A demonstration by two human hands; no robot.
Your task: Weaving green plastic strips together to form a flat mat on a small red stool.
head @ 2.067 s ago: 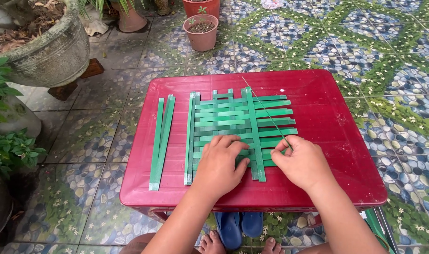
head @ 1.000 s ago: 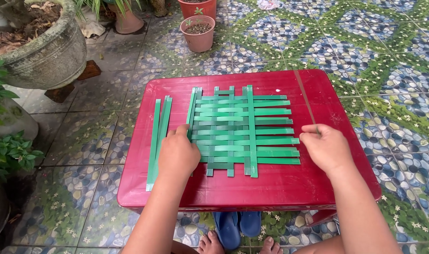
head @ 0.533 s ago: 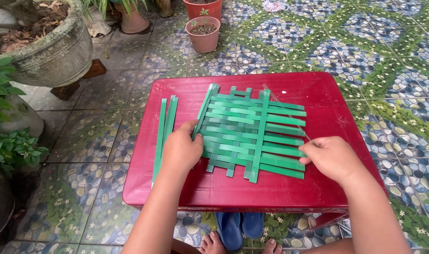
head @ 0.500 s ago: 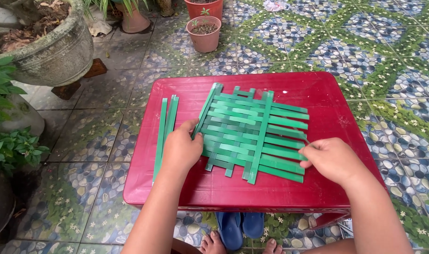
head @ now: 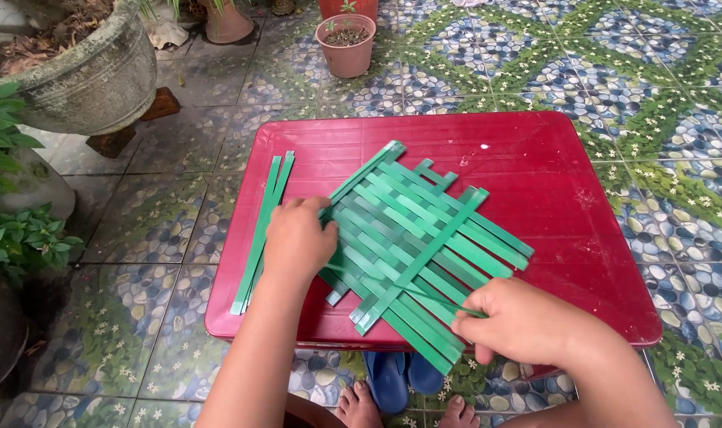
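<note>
A woven mat of green strips (head: 412,238) lies turned at an angle on a low red table (head: 559,206). My left hand (head: 297,238) rests on the mat's left edge, fingers curled over the strips. My right hand (head: 519,321) holds the mat's near right corner at the table's front edge, with a thin green strip (head: 401,287) running out from under the fingers. A few loose green strips (head: 262,230) lie in a bundle along the table's left side, just left of my left hand.
A large stone planter (head: 84,75) stands at the far left, with leafy plants (head: 12,238) below it. A small terracotta pot (head: 347,43) stands beyond the table. Blue sandals (head: 397,380) and my bare feet (head: 361,404) show under the table on the patterned tile floor.
The mat has been turned clockwise from square to diagonal on the table. My right hand has moved from the mat's right edge to its near corner; my left hand stays at the left edge.
</note>
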